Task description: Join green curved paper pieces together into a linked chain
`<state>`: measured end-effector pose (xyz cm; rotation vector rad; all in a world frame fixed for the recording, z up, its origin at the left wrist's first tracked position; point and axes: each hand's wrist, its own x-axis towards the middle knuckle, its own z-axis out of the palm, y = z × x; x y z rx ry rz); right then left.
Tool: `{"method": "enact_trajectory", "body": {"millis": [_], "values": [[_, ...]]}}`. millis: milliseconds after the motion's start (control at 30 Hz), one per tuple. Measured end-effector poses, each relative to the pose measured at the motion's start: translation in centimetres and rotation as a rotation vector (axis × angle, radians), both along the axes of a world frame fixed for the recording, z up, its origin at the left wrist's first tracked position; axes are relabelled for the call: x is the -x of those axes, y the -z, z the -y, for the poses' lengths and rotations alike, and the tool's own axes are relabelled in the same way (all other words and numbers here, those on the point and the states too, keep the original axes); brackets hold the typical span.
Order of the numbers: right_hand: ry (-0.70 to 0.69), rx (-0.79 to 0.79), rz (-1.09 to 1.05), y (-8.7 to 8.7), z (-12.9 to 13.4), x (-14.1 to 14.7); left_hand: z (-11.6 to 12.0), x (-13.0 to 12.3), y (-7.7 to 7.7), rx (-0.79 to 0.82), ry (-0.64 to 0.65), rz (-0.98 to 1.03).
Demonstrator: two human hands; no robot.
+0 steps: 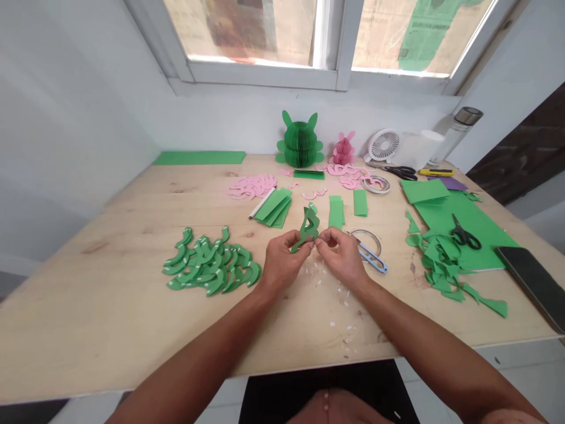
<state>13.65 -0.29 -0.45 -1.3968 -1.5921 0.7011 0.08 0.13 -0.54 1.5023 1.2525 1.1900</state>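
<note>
Pinches a green paper cutout (310, 224) low down in the left hand (282, 259), above the wooden table (110, 282); presses right hand (342, 253) fingertips together beside it, on what, cannot tell. Likely light, bendy, easily creased; best taken by the edges. Stands near upright, with long axis slanting to lower left.

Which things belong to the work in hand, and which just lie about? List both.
Seemingly in the work:
green cutout, held in the left hand
green arcs
white bits below the hands

Apparently just lying about:
phone
fan
bottle
</note>
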Motion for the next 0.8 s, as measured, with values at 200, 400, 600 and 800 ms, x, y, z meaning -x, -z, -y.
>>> {"method": "enact_trajectory", "body": {"millis": [200,400,600,800], "values": [[0.028,0.009,0.025,0.41,-0.19,-0.04,0.13,-0.09,0.04,0.004,-0.019,-0.045],[0.021,0.006,0.017,0.53,-0.22,-0.05,-0.16,-0.02,0.21,0.034,-0.055,0.023],[0.060,-0.149,0.041,-0.18,0.20,-0.12,-0.29,0.03,-0.42,0.076,-0.090,0.093],[0.002,-0.385,0.275,-0.17,0.39,-0.19,-0.37,0.07,-0.32,0.081,-0.073,0.119]]}}
